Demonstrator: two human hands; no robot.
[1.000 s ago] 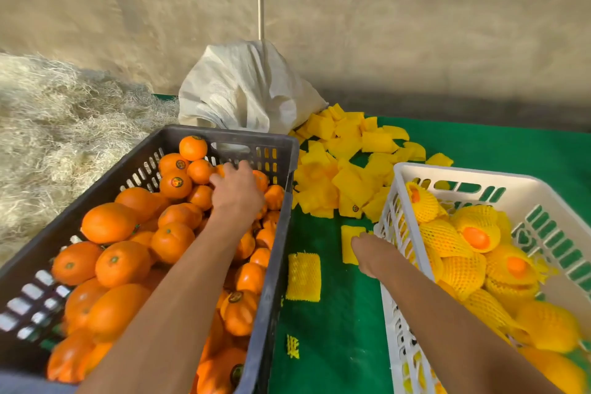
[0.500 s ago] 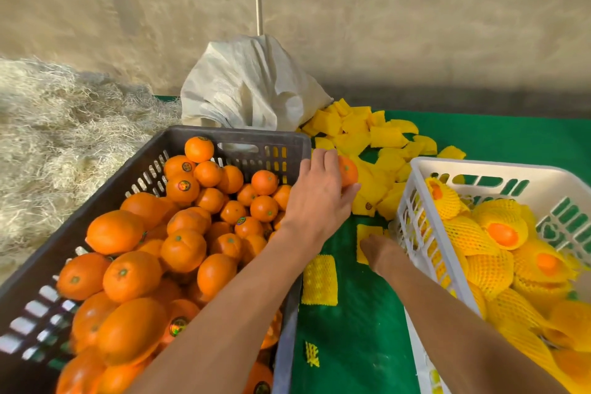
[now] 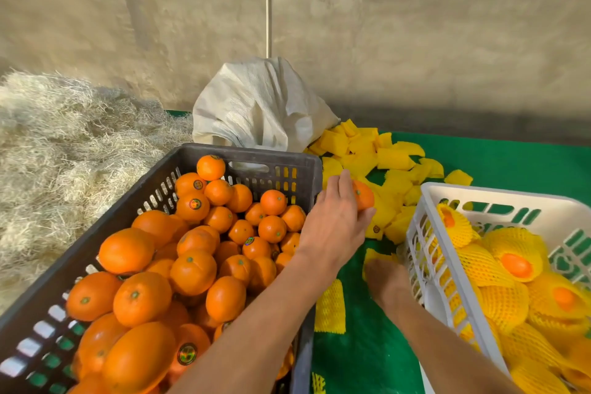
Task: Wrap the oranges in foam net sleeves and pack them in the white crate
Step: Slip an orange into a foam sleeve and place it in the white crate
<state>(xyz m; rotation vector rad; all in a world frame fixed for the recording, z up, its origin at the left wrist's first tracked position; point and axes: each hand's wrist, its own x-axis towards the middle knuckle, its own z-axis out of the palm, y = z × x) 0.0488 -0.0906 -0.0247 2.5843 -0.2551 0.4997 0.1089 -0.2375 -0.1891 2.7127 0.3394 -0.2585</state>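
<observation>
My left hand grips a small orange just past the right rim of the dark crate, which is full of bare oranges. My right hand rests low on the green mat, fingers down on a flat yellow foam net sleeve beside the white crate. The white crate holds several oranges wrapped in yellow sleeves. Whether the right hand grips the sleeve is hidden.
A pile of loose yellow sleeves lies on the green mat behind both crates. One netted sleeve lies flat between the crates. A white sack stands at the back, straw at left.
My left hand lifted an orange out of the dark crate and carried it right, over the crate's rim. My right hand stayed on the sleeve by the white crate.
</observation>
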